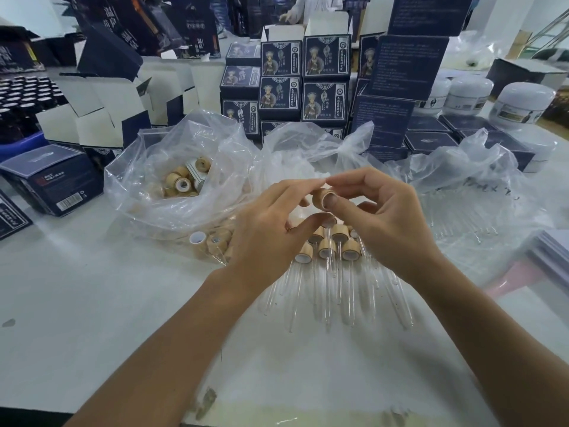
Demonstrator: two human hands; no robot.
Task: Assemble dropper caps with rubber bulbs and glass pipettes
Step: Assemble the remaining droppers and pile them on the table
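Bag of wooden caps

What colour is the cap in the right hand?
Light tan, like bamboo: the cap in the right hand, head view.

Dark printed cartons stacked behind; white jars, perhaps cream, at right.

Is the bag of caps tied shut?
No, the bag lies wide open on the table, and the loose caps show inside it.
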